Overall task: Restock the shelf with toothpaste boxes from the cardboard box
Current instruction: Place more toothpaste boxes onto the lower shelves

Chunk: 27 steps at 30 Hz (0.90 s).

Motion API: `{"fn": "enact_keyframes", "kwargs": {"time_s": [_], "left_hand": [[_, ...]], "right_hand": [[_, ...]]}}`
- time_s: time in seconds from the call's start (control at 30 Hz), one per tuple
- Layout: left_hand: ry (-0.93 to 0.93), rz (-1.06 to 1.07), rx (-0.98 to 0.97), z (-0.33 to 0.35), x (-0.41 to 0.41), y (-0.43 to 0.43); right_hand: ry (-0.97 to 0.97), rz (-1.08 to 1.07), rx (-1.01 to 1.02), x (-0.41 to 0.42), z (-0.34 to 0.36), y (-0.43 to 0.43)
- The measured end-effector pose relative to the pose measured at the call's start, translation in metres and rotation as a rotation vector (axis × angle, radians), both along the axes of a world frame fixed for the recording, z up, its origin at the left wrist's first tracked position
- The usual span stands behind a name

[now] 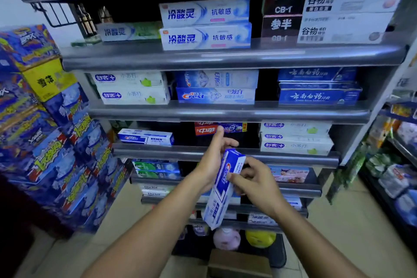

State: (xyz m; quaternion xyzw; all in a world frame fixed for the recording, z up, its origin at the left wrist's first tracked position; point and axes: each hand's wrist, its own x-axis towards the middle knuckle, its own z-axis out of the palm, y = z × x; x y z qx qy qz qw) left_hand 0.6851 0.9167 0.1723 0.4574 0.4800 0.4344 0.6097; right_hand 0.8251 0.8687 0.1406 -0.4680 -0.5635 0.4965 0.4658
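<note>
This is a small shop: a grey metal shelf (225, 110) fills the centre with rows of toothpaste boxes (205, 37), and stacked drink cartons (56, 146) stand at the left.

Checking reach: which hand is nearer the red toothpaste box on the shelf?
Left. The left hand is up in front of the red toothpaste box; the right hand sits lower right, pinching the Crest box.
</note>
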Motion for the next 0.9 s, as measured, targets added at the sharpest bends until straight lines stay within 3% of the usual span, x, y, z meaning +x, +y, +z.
{"fn": "enact_keyframes", "kwargs": {"time_s": [0.23, 0.37, 0.5, 0.6, 0.73, 0.9], "left_hand": [[0.17, 0.147, -0.063, -0.022, -0.127, -0.012], [0.081, 0.004, -0.145, -0.046, -0.182, -0.031], [0.228, 0.047, 0.028, -0.037, -0.213, -0.024], [0.264, -0.054, 0.116, -0.02, -0.224, -0.007], [0.157, -0.104, 0.127, -0.006, -0.224, 0.018], [-0.001, 0.084, 0.084, -0.022, -0.244, 0.038]], "right_hand": [[0.352, -0.192, -0.126, -0.027, 0.002, 0.016], [0.455, -0.164, -0.131, -0.062, -0.004, 0.028], [0.378, -0.123, -0.128, -0.1, -0.011, 0.044], [0.275, -0.029, -0.136, -0.129, -0.006, 0.054], [0.175, 0.188, -0.139, -0.167, 0.009, 0.062], [0.079, 0.254, -0.246, -0.189, 0.006, 0.074]]}}
